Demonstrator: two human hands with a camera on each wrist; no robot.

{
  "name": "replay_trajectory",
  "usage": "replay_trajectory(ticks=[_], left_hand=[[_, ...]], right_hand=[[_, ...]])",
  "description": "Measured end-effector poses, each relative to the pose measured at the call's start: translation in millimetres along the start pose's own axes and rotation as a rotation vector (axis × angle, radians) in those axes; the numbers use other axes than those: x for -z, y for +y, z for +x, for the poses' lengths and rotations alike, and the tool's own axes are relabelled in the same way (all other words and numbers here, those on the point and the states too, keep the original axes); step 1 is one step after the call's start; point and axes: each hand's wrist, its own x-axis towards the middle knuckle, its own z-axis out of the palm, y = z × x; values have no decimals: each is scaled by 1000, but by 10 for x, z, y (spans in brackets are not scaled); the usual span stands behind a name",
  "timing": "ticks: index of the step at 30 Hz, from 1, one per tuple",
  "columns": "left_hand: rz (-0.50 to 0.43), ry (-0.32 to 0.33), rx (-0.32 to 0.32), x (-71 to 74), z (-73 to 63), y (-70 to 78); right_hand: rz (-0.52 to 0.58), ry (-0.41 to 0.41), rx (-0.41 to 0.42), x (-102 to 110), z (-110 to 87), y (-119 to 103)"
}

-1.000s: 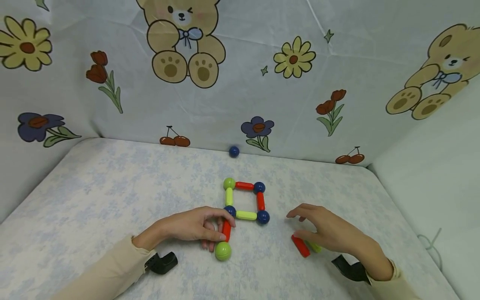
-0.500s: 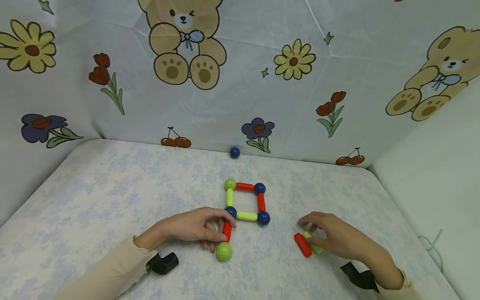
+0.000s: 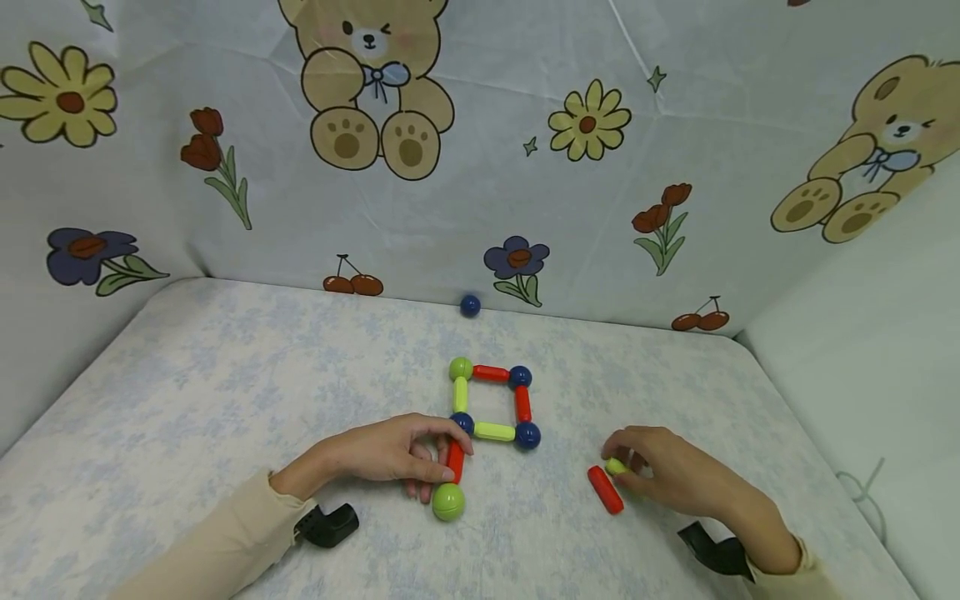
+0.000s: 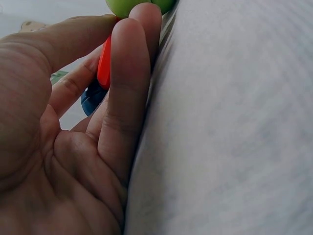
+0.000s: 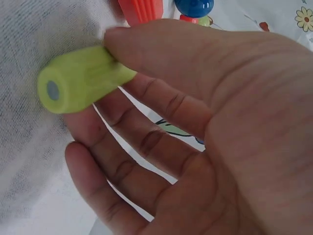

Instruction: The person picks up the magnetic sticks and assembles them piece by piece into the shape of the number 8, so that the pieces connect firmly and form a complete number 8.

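Note:
My left hand (image 3: 393,450) pinches a red magnetic rod (image 3: 455,461) between thumb and fingers. One end of that rod meets a green ball (image 3: 448,502), the other a blue ball (image 3: 462,424) at the near left corner of a square of rods and balls. In the left wrist view, fingers partly cover the red rod (image 4: 104,66). Over on the right, my right hand (image 3: 667,467) holds a yellow-green magnetic rod (image 3: 615,467) with thumb and fingers; its grey end shows clearly on the rod (image 5: 80,81) in the right wrist view. A loose red rod (image 3: 605,490) lies just left of it.
The square's far side is a red rod (image 3: 491,373) between a green ball (image 3: 461,368) and a blue ball (image 3: 520,377). A single blue ball (image 3: 470,306) sits at the table's back edge, by the printed cloth (image 3: 450,208). A white wall (image 3: 862,358) stands right.
My right hand has moved right from above the loose rods and now grips the yellow-green one, tilted up beside the red rod. The left hand keeps its hold on the red rod.

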Motion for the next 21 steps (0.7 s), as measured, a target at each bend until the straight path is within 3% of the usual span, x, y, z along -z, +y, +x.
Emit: replay_trajectory(ticks=[11, 21], left_hand=[[3, 6, 3, -5, -7, 15], [0, 4, 8, -6, 0, 12]], right_hand=[[-43, 65, 77, -24, 70, -91], [-100, 60, 35, -36, 197, -270]])
